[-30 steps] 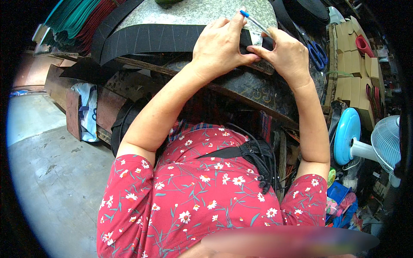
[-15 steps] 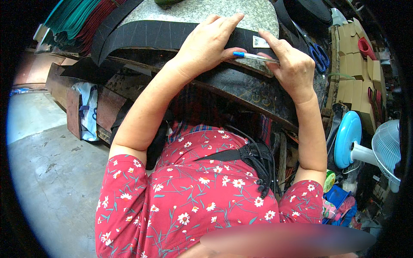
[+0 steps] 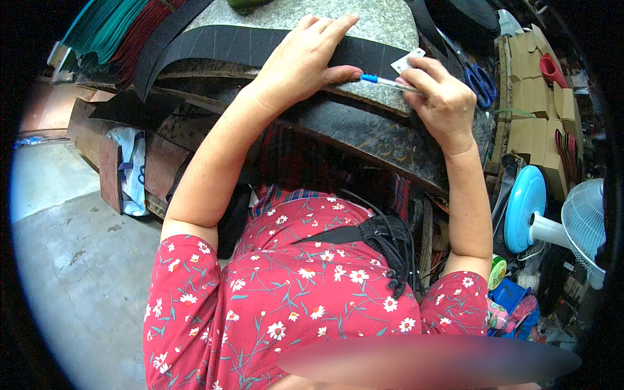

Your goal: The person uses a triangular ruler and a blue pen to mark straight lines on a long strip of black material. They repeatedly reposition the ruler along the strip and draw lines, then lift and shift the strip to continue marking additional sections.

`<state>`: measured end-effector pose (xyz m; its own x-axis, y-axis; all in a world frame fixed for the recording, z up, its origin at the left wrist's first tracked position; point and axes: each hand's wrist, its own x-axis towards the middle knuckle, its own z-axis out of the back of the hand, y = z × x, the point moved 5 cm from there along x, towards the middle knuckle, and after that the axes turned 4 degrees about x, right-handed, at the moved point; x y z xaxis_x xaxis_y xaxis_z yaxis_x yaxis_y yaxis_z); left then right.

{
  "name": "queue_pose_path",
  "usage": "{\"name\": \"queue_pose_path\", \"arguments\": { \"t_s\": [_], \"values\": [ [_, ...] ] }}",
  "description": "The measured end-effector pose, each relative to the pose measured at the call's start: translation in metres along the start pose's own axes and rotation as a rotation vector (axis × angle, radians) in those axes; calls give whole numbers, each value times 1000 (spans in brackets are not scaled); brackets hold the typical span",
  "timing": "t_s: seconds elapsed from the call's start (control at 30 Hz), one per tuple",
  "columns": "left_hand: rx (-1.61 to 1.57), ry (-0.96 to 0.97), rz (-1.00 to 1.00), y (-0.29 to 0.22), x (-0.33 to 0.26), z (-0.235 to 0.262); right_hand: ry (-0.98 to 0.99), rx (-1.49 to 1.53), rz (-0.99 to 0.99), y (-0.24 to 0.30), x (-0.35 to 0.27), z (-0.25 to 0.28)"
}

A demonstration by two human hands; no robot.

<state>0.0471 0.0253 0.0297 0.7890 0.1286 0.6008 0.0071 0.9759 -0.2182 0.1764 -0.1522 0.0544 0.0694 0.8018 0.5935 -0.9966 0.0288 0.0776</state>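
Observation:
A long black strip of material [image 3: 224, 47] with faint pale lines across it lies along a speckled grey stone slab [image 3: 364, 16]. My left hand [image 3: 305, 62] rests on the strip, fingers stretched out, the thumb lying near the strip's near edge. Between the fingers of my right hand [image 3: 442, 94] is a clear pen [image 3: 390, 83], its blue end pointing left toward my left thumb. A small flat white piece [image 3: 406, 62], tilted at the strip's right part, touches the fingertips of that same hand. How it is gripped is partly hidden.
Bundles of teal [image 3: 97, 32] and dark red strips lie at the far left. Blue-handled scissors [image 3: 481, 86] and a black roll [image 3: 465, 23] are at the right. Tan cardboard boxes [image 3: 533, 84] and a blue-and-white fan [image 3: 526, 208] stand further right.
The white piece has turned and shifted right, with my right fingers curling in more. My left hand has slid slightly left. The pen has moved slightly right.

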Motion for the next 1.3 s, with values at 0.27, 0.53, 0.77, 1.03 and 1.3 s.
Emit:
{"name": "queue_pose_path", "arguments": {
  "t_s": [0.27, 0.53, 0.77, 1.03, 1.3],
  "values": [
    [-202, 40, -146, -14, 11, -5, -11, 191, 49, -8, -3, -6],
    [29, 72, -148, -25, 8, -13, 23, 273, -34, -14, -6, -8],
    [30, 47, -123, -25, 6, -16, 68, 275, -74, -18, -6, -6],
    [-25, 140, -145, -24, 5, -11, 41, 202, -5, -16, -5, -8],
    [-40, 135, -135, -23, 6, -11, 18, 217, 5, -15, -4, -7]
  ]
}}
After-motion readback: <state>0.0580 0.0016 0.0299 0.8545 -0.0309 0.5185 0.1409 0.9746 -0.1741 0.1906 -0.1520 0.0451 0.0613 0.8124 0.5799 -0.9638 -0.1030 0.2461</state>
